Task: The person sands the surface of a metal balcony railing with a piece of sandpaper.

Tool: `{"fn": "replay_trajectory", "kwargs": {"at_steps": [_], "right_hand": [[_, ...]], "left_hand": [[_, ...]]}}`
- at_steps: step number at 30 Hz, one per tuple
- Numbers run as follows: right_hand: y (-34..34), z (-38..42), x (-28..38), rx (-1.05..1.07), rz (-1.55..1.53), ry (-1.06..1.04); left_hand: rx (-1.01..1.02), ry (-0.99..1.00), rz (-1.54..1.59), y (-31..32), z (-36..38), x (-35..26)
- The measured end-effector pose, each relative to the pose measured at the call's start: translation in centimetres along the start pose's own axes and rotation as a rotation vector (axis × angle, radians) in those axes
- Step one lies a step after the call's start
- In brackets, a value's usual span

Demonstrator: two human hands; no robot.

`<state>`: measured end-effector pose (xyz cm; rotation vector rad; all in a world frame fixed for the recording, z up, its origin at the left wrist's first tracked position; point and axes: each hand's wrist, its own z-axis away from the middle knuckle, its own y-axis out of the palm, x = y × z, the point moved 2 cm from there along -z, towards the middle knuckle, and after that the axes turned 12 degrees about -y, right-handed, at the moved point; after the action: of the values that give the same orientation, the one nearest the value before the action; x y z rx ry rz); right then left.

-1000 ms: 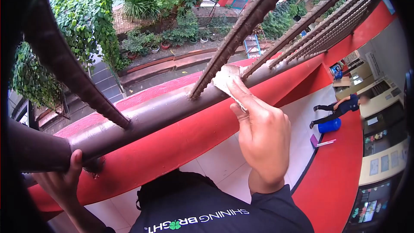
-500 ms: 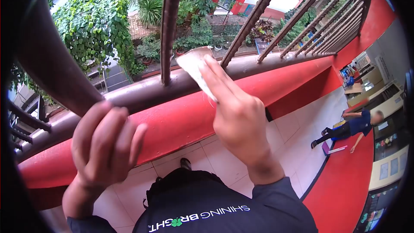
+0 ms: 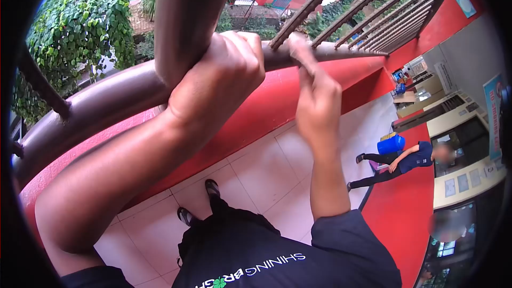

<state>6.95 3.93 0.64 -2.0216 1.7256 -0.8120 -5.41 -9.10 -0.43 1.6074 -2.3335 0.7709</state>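
Note:
My left hand (image 3: 221, 69) is closed on the brown metal railing (image 3: 114, 90), just right of a thick post (image 3: 186, 21). The part inside its grip is hidden. Farther right, my right hand (image 3: 320, 98) reaches to the lower rail near the base of the ribbed bars (image 3: 314, 8). Its fingers point forward and are blurred. A pale scrap at the fingertips, like a piece of sandpaper (image 3: 300, 41), is mostly hidden and smeared by motion.
A red ledge (image 3: 256, 112) runs below the railing, above a tiled floor (image 3: 256, 181). On the right, a person (image 3: 416, 157) in dark clothes sits near a blue container (image 3: 391, 144). Leafy plants (image 3: 80, 26) grow beyond the bars.
My left hand has moved right and forward past the thick post onto the railing. My right hand has slid along the rail, and the pale sheet shows far less. The view has shifted.

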Motion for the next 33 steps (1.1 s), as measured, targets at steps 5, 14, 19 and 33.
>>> {"fn": "replay_trajectory", "kwargs": {"at_steps": [5, 14, 19, 33], "right_hand": [[0.4, 0.0, -0.1, -0.01, 0.073, -0.05], [0.2, -1.4, 1.1, 0.135, 0.422, 0.102], [0.2, -0.1, 2.8, 0.12, 0.343, -0.077], [-1.7, 0.5, 2.0, 0.218, 0.232, -0.169]], "left_hand": [[-0.029, 0.004, 0.003, 0.1, 0.0, 0.1], [-0.091, 0.035, 0.012, 0.1, 0.1, 0.1], [-0.117, 0.052, -0.008, 0.2, -0.1, 0.1], [-0.089, 0.058, -0.007, 0.2, -0.3, -0.4]]}}
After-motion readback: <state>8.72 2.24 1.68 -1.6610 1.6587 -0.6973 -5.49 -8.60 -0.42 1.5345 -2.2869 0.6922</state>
